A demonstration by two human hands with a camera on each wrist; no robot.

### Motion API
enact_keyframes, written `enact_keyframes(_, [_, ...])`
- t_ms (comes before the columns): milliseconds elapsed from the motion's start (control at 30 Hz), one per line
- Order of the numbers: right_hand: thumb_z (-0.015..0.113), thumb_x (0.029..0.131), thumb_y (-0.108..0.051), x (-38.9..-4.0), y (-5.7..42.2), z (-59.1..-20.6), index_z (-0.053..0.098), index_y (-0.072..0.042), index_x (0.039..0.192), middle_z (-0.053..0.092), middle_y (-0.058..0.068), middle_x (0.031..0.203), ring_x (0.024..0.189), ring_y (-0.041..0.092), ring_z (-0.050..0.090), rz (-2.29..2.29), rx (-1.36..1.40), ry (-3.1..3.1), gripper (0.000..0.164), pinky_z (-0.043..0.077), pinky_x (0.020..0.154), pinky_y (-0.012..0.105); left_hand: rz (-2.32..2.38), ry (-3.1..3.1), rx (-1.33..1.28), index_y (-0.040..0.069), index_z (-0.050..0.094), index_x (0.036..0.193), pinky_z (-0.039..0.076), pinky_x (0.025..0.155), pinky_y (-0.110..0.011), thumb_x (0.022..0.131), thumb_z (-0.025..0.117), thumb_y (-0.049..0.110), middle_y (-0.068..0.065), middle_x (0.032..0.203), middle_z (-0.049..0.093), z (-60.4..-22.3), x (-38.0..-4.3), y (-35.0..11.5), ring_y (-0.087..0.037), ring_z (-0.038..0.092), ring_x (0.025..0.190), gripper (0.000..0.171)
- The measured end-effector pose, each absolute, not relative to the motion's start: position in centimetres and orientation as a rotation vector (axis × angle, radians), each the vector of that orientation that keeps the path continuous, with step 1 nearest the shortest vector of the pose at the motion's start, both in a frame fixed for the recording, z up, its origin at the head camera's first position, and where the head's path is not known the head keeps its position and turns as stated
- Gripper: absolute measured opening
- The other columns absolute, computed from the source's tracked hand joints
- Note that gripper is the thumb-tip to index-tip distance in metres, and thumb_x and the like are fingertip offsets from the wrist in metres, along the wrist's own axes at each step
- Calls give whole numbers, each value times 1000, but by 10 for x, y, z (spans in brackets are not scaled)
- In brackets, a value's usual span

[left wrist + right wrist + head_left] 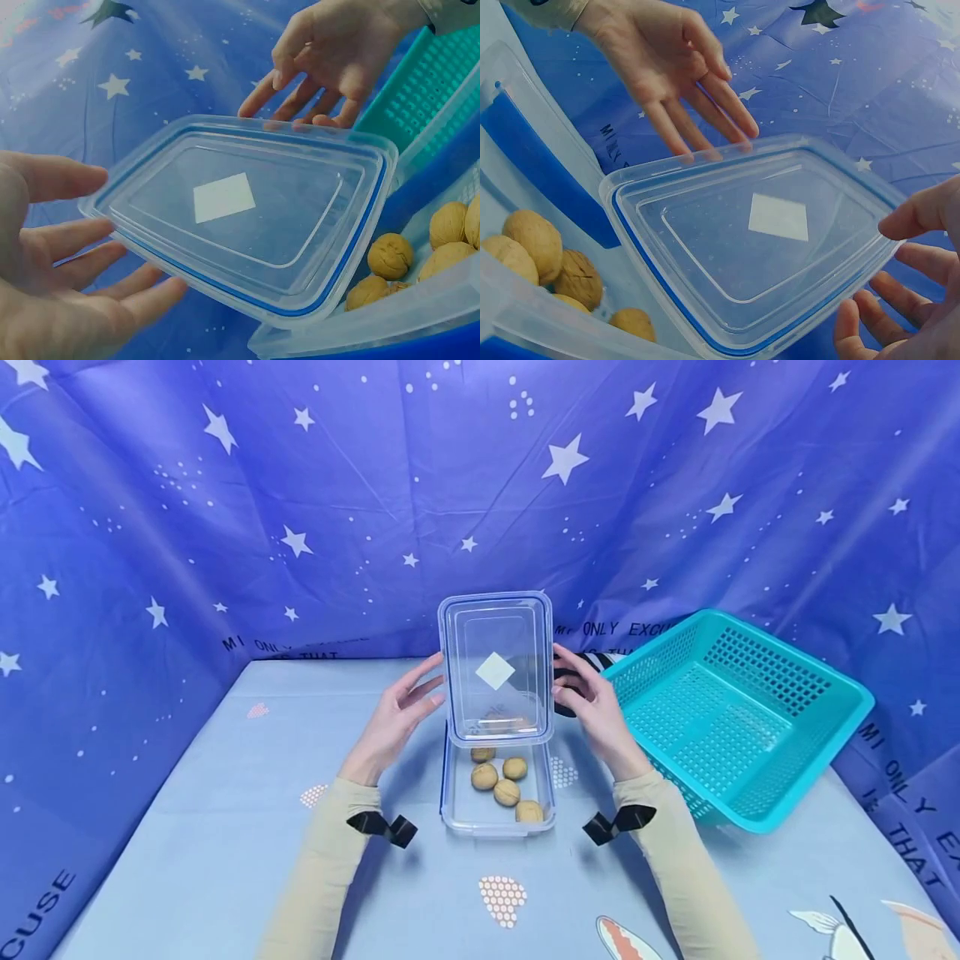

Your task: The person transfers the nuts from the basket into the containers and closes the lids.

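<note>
A clear plastic lid [495, 631] with a blue seal and a white sticker is held up, tilted, over the far end of a clear food container [498, 828]. My left hand [393, 722] holds its left edge between thumb and fingers. At the opposite edge my right hand [602, 720] grips it in the same way. Several walnuts [484, 777] lie in the container; the lid covers the view of its far part. In the right wrist view, a blue side clip [536, 161] hangs on the container wall.
A turquoise perforated basket [738, 814] stands to the right, close to my right forearm. Behind my right hand sits a dark object [567, 706], mostly hidden, beside black-and-white stripes. A blue star-patterned cloth [360, 510] hangs behind the light-blue table covering [225, 827].
</note>
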State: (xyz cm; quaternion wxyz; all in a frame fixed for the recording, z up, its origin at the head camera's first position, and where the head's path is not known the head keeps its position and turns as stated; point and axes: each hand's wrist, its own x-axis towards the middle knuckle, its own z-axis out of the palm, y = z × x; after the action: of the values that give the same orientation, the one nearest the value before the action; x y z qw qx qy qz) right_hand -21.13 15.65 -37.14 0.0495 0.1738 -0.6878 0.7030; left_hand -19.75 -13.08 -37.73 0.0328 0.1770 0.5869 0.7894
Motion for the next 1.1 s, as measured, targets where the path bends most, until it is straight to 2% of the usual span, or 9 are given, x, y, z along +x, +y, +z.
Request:
enact_keyframes(200, [54, 92, 5, -206, 159, -366, 42, -6, 146, 44, 19, 139, 121, 35, 45, 2085, 649, -2093, 57, 48, 95, 30, 2560, 1606, 576, 2, 26, 151, 29, 110, -52, 92, 48, -5, -14, 142, 34, -369, -193, -132, -37, 34, 134, 64])
enact_keyframes(300, [51, 94, 6, -204, 161, -368, 42, -2, 145, 44, 18, 140, 126, 36, 43, 2124, 662, -2042, 53, 43, 101, 34, 2580, 1587, 596, -2, 39, 143, 31, 109, -52, 94, 46, -3, -13, 134, 41, -370, -191, -129, -35, 38, 130, 49])
enact_keyframes(367, [48, 94, 9, -201, 163, -370, 42, 2, 142, 46, 16, 138, 127, 35, 42, 2219, 643, -1961, 49, 41, 104, 36, 2590, 1582, 611, 0, 52, 131, 32, 108, -53, 95, 44, -2, -13, 130, 46, -371, -189, -127, -33, 42, 128, 37])
enact_keyframes(533, [41, 97, 9, -196, 165, -370, 53, 0, 127, 53, 10, 126, 124, 28, 49, 2443, 582, -1748, 34, 37, 107, 39, 2598, 1623, 636, 14, 67, 105, 31, 106, -57, 97, 43, -1, -9, 119, 56, -373, -186, -122, -28, 51, 117, 29])
enact_keyframes(633, [41, 101, 1, -193, 166, -369, 61, -6, 116, 58, 8, 118, 114, 22, 57, 2488, 516, -1716, 27, 41, 103, 37, 2603, 1660, 653, 13, 68, 102, 32, 107, -55, 97, 45, -1, -10, 116, 58, -373, -185, -120, -27, 53, 117, 28])
enact_keyframes(733, [41, 104, -11, -191, 166, -369, 60, 1, 118, 57, 10, 118, 107, 16, 60, 2471, 437, -1804, 26, 47, 97, 31, 2573, 1769, 669, 7, 68, 98, 35, 107, -47, 96, 49, 1, -16, 118, 58, -375, -184, -117, -29, 53, 121, 19])
enact_keyframes(867, [45, 103, -16, -188, 161, -376, 45, 13, 131, 50, 20, 128, 110, 16, 54, 2392, 317, -2035, 40, 49, 89, 22, 2464, 2015, 671, -8, 63, 99, 35, 109, -38, 94, 57, -1, -24, 124, 55, -383, -183, -113, -32, 48, 125, 11])
enact_keyframes(933, [48, 102, -13, -187, 159, -382, 41, 11, 137, 46, 24, 134, 115, 19, 50, 2354, 270, -2152, 43, 48, 89, 20, 2434, 2082, 634, -14, 58, 106, 33, 110, -37, 91, 60, -5, -25, 131, 49, -389, -182, -111, -34, 44, 129, 18])
enact_keyframes(1100, [53, 97, -8, -184, 154, -394, 36, 3, 145, 38, 21, 146, 128, 29, 41, 2280, 250, -2349, 52, 45, 90, 20, 2460, 2022, 453, -13, 49, 125, 26, 113, -33, 84, 61, -14, -19, 152, 24, -401, -179, -107, -35, 24, 140, 44])
